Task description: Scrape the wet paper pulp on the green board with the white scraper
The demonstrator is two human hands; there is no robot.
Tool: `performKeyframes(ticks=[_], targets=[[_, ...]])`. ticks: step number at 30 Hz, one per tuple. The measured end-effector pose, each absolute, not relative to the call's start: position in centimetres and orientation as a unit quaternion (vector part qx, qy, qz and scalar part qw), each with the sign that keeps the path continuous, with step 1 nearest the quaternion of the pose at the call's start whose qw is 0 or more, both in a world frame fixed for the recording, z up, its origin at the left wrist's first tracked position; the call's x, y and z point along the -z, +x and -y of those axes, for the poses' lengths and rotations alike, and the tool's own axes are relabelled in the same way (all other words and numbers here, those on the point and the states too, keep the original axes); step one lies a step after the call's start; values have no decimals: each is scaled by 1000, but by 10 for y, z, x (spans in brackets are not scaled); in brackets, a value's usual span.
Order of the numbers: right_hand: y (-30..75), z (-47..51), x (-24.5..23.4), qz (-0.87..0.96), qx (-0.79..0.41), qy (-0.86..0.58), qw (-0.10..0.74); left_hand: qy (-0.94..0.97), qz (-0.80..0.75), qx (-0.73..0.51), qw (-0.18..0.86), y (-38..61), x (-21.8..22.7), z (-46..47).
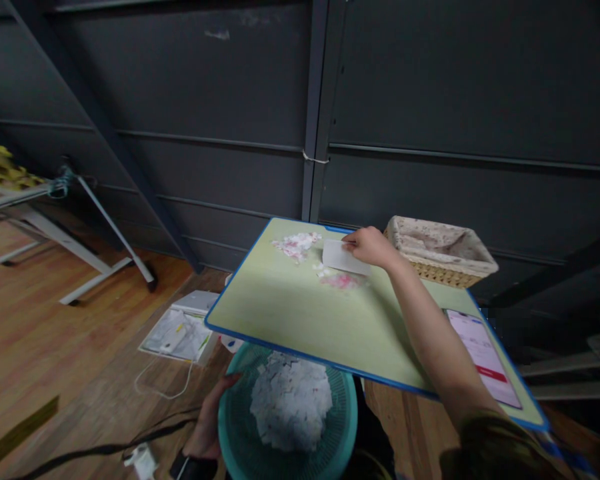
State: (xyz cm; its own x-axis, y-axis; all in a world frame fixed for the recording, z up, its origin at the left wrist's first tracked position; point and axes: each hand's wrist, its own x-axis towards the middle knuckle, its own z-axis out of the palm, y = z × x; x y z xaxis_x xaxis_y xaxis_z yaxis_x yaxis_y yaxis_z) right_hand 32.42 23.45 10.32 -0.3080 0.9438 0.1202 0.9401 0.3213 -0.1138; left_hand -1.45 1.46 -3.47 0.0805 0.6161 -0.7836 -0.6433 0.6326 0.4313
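Observation:
Below the table's front edge, my left hand (210, 420) grips the rim of a teal plastic basket (237, 427). Inside the basket lies a heap of white paper scraps (293, 400). Over the far part of the small table (285, 313), my right hand (373, 247) pinches a white card (344, 257) by its right side. Just in front of the card is a pile of pink and white scraps (341, 279), partly hidden by it. Another pile of white and pink bits (296, 245) sits to the left.
A lined wicker basket (445, 267) stands at the table's back right corner. A phone (483, 357) with a lit screen lies along the right edge. On the floor at left are an open white box (177, 333) and a cable. Dark metal panels (220, 87) rise behind.

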Motion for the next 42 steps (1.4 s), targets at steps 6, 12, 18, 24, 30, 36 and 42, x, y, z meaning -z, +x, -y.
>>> performKeyframes(ticks=[6,12,18,24,30,36,42], targets=[[321,-232,-103,812,-36,-572,108,-17,-532,-425,732,-20,44,-14],[317,-232,-101,825,-45,-551,118,1,-535,-423,731,-19,40,-14],[308,-234,-93,838,-36,-531,121,-4,-535,-430,727,-18,38,-12],[307,-238,-85,833,-4,-540,122,0,-536,-424,730,-19,39,-13],[315,-235,-94,828,-7,-546,126,8,-535,-433,726,-18,40,-14],[315,-232,-97,842,-35,-526,118,10,-532,-432,728,-18,38,-13],[313,-229,-98,844,-77,-516,124,-1,-530,-428,732,-18,37,-14]])
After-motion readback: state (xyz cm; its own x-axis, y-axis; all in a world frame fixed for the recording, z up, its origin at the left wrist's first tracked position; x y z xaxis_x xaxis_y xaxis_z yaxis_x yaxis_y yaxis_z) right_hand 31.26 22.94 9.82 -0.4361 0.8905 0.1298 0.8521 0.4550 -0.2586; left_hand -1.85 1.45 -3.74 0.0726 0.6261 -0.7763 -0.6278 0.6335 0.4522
